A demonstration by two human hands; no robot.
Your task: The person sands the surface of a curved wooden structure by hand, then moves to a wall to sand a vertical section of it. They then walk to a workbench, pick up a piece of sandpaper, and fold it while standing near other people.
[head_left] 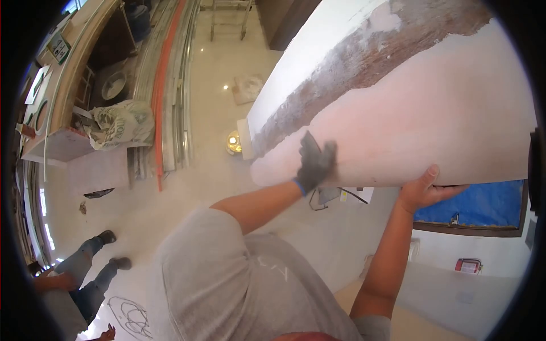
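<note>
A large wall or column face coated in pale pinkish plaster (409, 119) fills the upper right. A rough brown-grey band (352, 62) runs slantwise across it beside a white strip. My left hand (315, 162), in a dark grey glove, lies against the lower part of the plaster. Its fingers are spread and slightly blurred; whether anything is under the palm is hidden. My bare right hand (424, 190) rests at the plaster's near edge. Its thumb is up on the face and its fingers stretch along the edge.
Long metal profiles and an orange strip (165, 91) lie on the floor at left, beside a wooden cabinet with a white sack (122, 122). A lit lamp (234, 142) stands at the column's foot. Another person's legs (94, 267) are lower left. A blue-covered opening (472, 207) is right.
</note>
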